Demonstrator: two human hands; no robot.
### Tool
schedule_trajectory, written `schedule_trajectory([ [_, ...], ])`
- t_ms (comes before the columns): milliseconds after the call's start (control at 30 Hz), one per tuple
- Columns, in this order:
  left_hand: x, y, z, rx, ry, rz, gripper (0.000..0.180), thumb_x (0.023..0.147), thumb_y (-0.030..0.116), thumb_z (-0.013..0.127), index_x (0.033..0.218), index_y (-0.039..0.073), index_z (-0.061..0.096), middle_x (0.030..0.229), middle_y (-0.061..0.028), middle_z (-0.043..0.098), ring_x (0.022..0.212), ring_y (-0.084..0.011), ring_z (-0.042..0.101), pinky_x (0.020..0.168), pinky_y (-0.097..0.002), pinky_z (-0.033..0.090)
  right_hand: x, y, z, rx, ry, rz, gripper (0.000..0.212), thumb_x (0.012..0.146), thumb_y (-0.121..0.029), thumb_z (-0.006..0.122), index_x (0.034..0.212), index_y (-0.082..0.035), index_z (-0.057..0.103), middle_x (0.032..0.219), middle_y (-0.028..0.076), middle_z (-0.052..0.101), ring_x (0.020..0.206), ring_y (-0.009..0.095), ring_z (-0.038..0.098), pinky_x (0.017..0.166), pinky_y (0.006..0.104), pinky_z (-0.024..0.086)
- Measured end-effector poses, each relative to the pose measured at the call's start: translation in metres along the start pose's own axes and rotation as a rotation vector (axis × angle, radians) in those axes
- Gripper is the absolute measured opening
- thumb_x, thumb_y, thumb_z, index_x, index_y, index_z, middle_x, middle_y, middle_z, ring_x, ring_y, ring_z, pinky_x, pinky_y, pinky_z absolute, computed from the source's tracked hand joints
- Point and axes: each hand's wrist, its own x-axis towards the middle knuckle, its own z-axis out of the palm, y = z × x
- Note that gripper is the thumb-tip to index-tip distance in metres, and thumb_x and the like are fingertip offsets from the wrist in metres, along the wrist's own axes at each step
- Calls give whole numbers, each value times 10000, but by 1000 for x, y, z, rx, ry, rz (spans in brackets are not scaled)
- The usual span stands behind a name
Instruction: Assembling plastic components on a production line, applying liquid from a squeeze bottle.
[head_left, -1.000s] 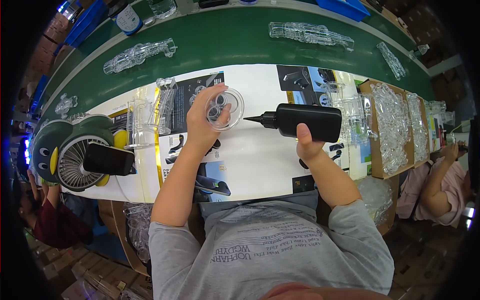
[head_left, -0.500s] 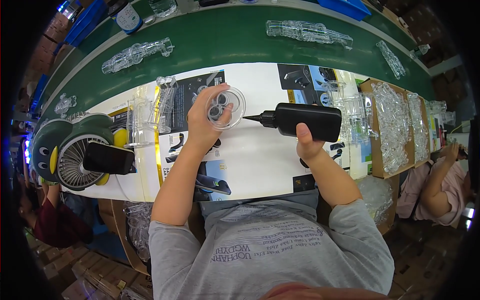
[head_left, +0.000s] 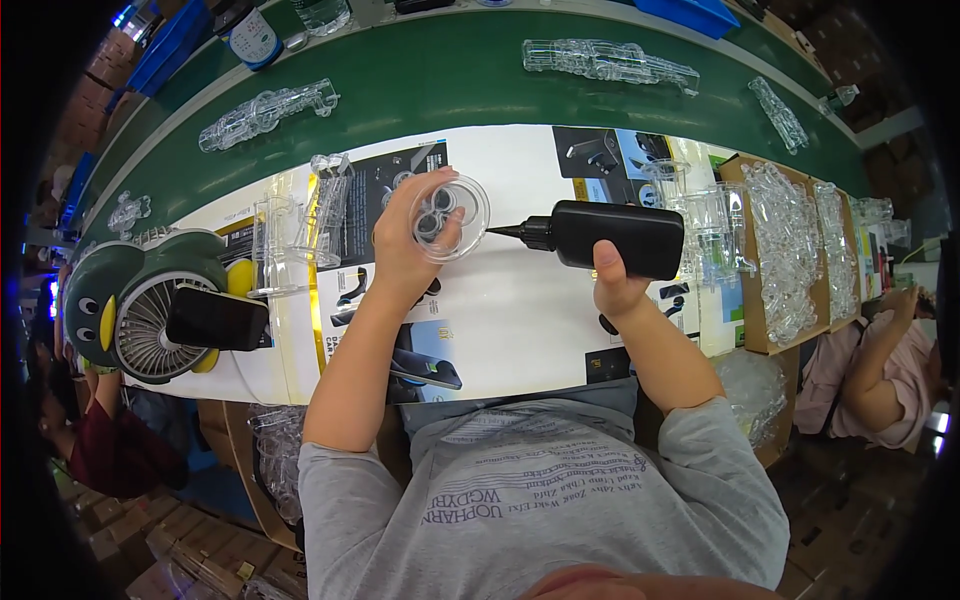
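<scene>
Clear round plastic piece with ring shapes inside (head_left: 437,203) sits in the left hand (head_left: 405,235), whose thumb and fingers clasp its left side. The right hand (head_left: 618,285) grips a black squeeze bottle with a tapered nozzle (head_left: 620,240), tip at the piece's right edge; contact is unclear. Compared with a second ago, the hands have hardly moved, the bottle riding slightly higher. Below lies a white printed table covering (head_left: 510,340), with a green penguin-shaped fan (head_left: 140,322) and black phone (head_left: 217,318) left, a cardboard box of clear parts (head_left: 802,338) right. Beyond, clear plastic assemblies (head_left: 610,63) have slid a little leftward along the green strip (head_left: 430,90). Farther off sits a blue plastic tray (head_left: 690,17).
</scene>
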Motion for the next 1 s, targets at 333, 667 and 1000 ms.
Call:
schedule_trajectory([
  [333,-1,1,-1,39,6,31,365,676,-4,649,1027,45,562,1027,-110,586,914,-219,579,787,-286,470,4,-1,3,-49,127,-21,209,787,-169,616,910,-1,615,838,55,618,744,128,572,680,238,459],
  [667,-1,2,1,4,7,32,354,682,4,648,1023,41,562,1013,-122,590,912,-230,588,793,-292,473,5,0,4,9,177,-35,230,784,-171,630,936,-3,597,867,62,612,769,129,570,701,241,460],
  [1000,-1,4,-1,60,-12,68,320,690,22,637,1003,32,570,1004,-123,591,911,-243,584,793,-303,472,9,0,4,41,206,-51,257,782,-153,633,974,2,562,897,68,601,795,125,566,717,241,458],
])
